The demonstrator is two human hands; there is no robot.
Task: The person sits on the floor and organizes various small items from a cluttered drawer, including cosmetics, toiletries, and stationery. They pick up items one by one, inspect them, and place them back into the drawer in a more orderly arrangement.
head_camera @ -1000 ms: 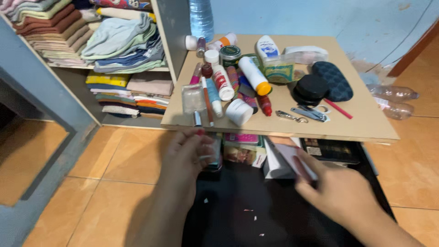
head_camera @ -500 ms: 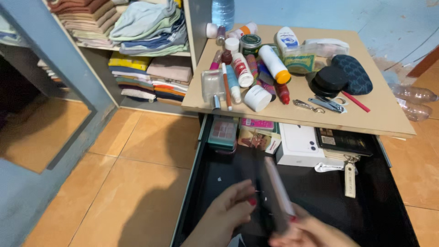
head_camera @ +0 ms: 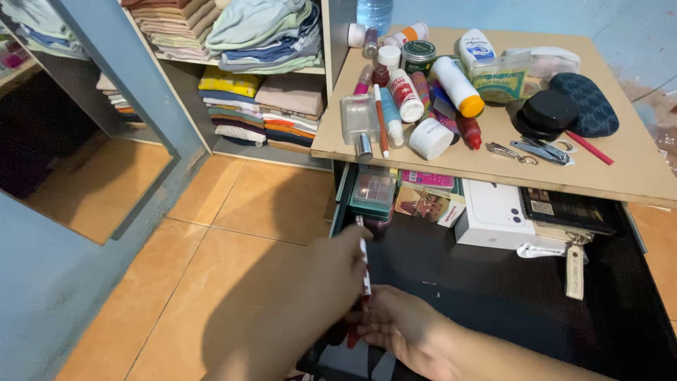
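Our left hand (head_camera: 338, 271) and right hand (head_camera: 402, 328) both pinch a thin red-and-white stick (head_camera: 364, 271) with closed fingers over the open black drawer (head_camera: 508, 296), below the cluttered worktop (head_camera: 635, 169).

the desk (head_camera: 635, 176) stands right of the shelves (head_camera: 211, 70) of folded clothes (head_camera: 261, 28). bottles (head_camera: 458, 85) and tubes (head_camera: 391, 116) lie crowded on its left half, a round jar (head_camera: 543, 113) and nail clippers (head_camera: 539, 149) further right. below its front edge an open drawer (head_camera: 493, 289) holds a flat box (head_camera: 493, 215), with a palette (head_camera: 372, 190) to the left. both hands (head_camera: 367, 296) meet at the drawer's near left corner.
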